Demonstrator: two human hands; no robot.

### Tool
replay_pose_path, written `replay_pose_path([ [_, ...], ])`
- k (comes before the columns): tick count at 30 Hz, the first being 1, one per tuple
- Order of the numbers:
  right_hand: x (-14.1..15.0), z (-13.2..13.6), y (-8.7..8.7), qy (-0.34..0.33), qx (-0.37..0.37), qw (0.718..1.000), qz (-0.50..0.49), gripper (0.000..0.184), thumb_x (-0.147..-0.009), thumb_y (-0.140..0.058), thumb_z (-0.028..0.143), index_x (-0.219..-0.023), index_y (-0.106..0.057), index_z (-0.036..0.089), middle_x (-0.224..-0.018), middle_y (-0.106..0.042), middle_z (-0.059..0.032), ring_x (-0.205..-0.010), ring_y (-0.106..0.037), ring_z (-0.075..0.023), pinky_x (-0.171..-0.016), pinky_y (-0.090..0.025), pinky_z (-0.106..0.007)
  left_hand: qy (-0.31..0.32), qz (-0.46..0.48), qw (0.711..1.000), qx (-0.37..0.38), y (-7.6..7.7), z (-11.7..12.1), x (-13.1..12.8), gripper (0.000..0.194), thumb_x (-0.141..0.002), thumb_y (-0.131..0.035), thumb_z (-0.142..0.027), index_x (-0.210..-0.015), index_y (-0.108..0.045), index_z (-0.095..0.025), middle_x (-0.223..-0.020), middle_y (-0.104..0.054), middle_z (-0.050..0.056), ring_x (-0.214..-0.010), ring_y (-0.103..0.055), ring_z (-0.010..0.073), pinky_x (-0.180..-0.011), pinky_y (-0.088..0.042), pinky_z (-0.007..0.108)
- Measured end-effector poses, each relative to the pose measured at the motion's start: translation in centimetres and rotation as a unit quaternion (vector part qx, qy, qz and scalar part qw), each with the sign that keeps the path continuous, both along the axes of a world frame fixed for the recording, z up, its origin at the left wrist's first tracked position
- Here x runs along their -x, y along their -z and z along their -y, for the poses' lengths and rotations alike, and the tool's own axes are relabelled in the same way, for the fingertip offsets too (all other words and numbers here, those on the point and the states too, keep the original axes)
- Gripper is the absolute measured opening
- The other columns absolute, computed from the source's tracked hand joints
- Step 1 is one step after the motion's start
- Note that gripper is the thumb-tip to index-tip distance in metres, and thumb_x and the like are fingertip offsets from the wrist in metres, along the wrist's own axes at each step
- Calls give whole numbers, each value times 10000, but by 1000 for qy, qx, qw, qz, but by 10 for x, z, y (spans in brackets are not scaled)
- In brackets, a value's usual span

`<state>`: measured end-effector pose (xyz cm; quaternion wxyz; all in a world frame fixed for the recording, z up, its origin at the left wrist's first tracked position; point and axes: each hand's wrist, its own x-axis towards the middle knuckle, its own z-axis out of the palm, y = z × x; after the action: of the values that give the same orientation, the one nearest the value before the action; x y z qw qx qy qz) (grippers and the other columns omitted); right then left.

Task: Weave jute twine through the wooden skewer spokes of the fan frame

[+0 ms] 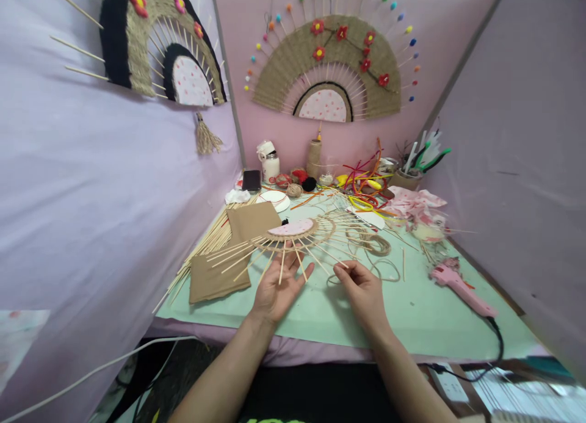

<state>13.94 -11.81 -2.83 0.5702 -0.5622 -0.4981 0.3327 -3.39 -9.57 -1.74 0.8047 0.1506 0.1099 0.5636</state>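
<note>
From the left, I see card point(220, 281) on the worktop point(311, 321), then my left hand point(277, 290), palm up, fingers wide beneath the fan frame point(293, 228). My right hand point(365, 290) draws its fingers narrow near a stick point(332, 256); whether they grip it, I cannot tell.

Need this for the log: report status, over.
Left hand open, palm up, under stick fan. Right hand pinched at the fan's edge; grip unclear. Twine coil close by, might snag.

Left hand point(277, 292): palm up beneath the stick fan point(292, 227)
Right hand point(362, 285): fingertips pinched at one stick point(330, 254)
Pink glue gun point(464, 292): right side of worktop point(320, 325)
Far wall point(439, 20): flowered fan point(336, 50)
</note>
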Motion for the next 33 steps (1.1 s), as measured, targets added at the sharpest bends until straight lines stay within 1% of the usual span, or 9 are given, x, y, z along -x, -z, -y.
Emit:
replay_pose_path([
  [4,3,0,3,-23,11,1000,18,250,-741,-601,419,-738,-614,169,-610,-552,-1,-553,-474,-125,-521,-373,-232,-58,-14,998,13,-1,1,-11,392,-754,-500,3,-1054,-596,-232,-999,-636,-7,-1012,-550,129,-1036,-305,458],
  [7,5,2,3,-34,9,999,37,247,-758,-586,410,-724,-616,167,-630,-558,-5,-574,-485,-126,-538,-379,-230,-87,-16,996,14,-2,2,-17,347,-758,-540,0,-1009,-601,-233,-941,-629,-30,-908,-564,87,-1017,-341,435],
  [11,6,4,1,-30,11,999,44,277,-744,-593,435,-723,-617,160,-600,-549,-9,-557,-476,-131,-523,-376,-236,-112,-47,992,23,-2,1,-19,351,-734,-592,-8,-1005,-594,-230,-926,-622,-26,-897,-569,91,-984,-384,404],
  [14,7,4,1,-25,3,999,44,284,-739,-600,439,-729,-618,155,-614,-559,-19,-560,-478,-133,-524,-378,-239,-119,-65,990,43,1,-1,-18,320,-722,-617,-29,-982,-594,-213,-898,-622,-19,-870,-583,98,-961,-407,389],
  [17,6,4,4,-26,2,999,44,273,-751,-593,428,-730,-616,157,-641,-569,-22,-575,-484,-132,-532,-386,-237,-109,-67,990,56,4,-2,-17,284,-716,-621,-35,-945,-596,-200,-870,-619,-18,-844,-593,100,-946,-422,370],
  [21,5,4,8,-19,3,999,46,272,-751,-595,429,-736,-619,159,-636,-565,-16,-569,-480,-129,-527,-385,-235,-99,-59,990,77,7,-2,-16,294,-710,-619,-21,-946,-593,-195,-871,-609,-14,-820,-590,95,-908,-452,351],
  [25,5,4,8,-21,4,999,38,265,-749,-601,425,-731,-617,161,-602,-541,-2,-550,-463,-123,-517,-374,-232,-97,-42,991,87,11,-1,-17,297,-707,-608,3,-937,-593,-186,-869,-598,-5,-790,-581,74,-808,-480,263],
  [28,6,4,6,-20,7,999,26,268,-734,-615,430,-723,-617,162,-591,-538,6,-542,-460,-120,-517,-372,-233,-104,-44,988,102,13,-1,-18,297,-700,-605,12,-920,-593,-187,-851,-593,-8,-755,-578,63,-726,-480,212],
  [33,6,5,7,-20,5,1000,19,255,-739,-617,412,-722,-611,158,-594,-527,5,-548,-454,-117,-514,-362,-230,-134,-73,981,118,15,4,-21,262,-699,-624,-21,-899,-586,-186,-828,-591,-12,-710,-577,63,-663,-483,194],
])
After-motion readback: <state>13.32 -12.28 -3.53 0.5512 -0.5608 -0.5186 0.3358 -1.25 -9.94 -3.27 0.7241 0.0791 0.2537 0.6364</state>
